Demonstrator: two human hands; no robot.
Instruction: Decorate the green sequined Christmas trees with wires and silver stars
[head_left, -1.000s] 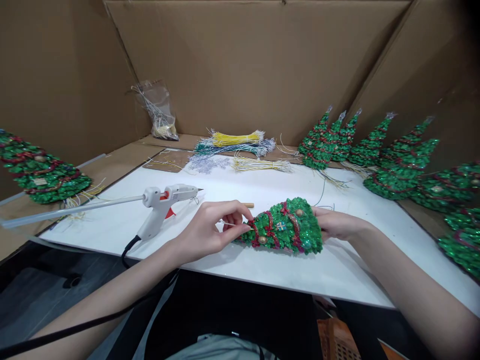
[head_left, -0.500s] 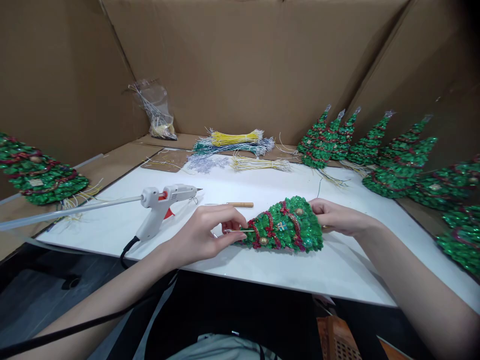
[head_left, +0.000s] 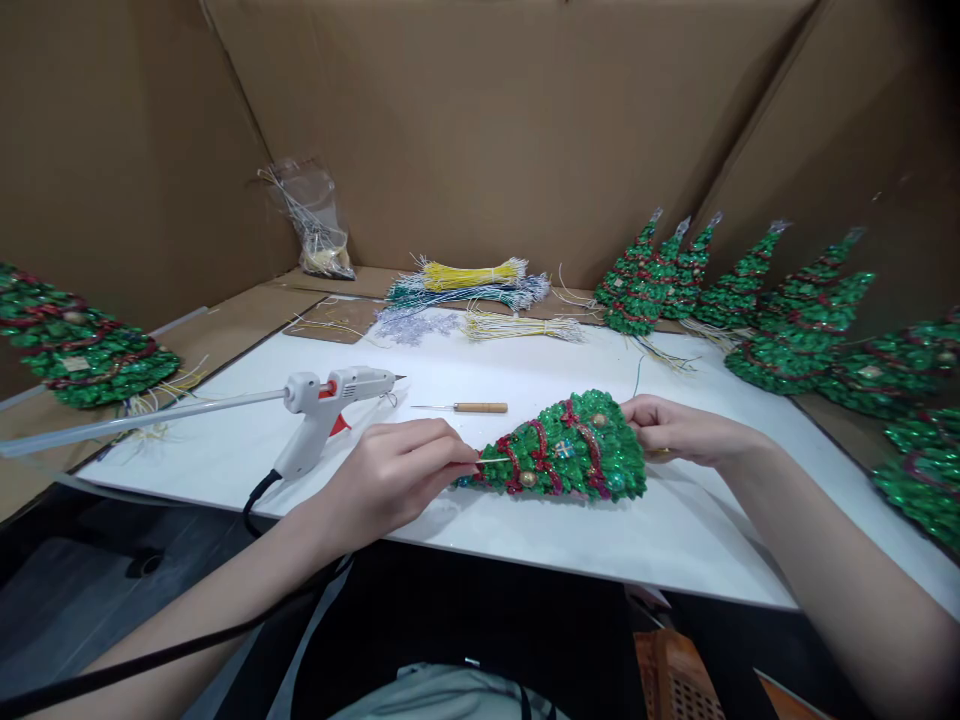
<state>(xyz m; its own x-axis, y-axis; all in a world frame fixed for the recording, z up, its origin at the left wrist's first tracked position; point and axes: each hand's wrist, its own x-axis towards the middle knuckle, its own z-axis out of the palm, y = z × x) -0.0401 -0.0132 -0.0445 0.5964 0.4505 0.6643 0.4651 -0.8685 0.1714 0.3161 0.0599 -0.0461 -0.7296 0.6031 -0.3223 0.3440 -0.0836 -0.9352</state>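
Note:
A green glittery miniature Christmas tree (head_left: 559,450), with red garlands and small ornaments, lies on its side with its tip to the left. My left hand (head_left: 405,475) is pinched closed beside the tip, on a thin pale wire (head_left: 493,461) that lies along the tree's surface. Gripping the tree at its base is my right hand (head_left: 667,430); some of its fingertips are hidden behind the base. A bit of yellow shows under those fingers, and a thin dark green wire (head_left: 637,380) sticks up beside them. A wooden-handled awl (head_left: 480,408) lies just behind the tree.
To the left a white hot glue gun (head_left: 307,420) stands with a long glue stick in it. Wire bundles (head_left: 472,285) lie at the back, near a plastic bag (head_left: 311,220). Several finished-looking trees (head_left: 787,330) line the right; another tree (head_left: 82,345) leans at left. Cardboard walls (head_left: 510,130) enclose the table.
My left hand has turned and its fingers have closed together around the pale wire, shifting slightly left. More of the awl shows now. The tree and my right hand have barely moved.

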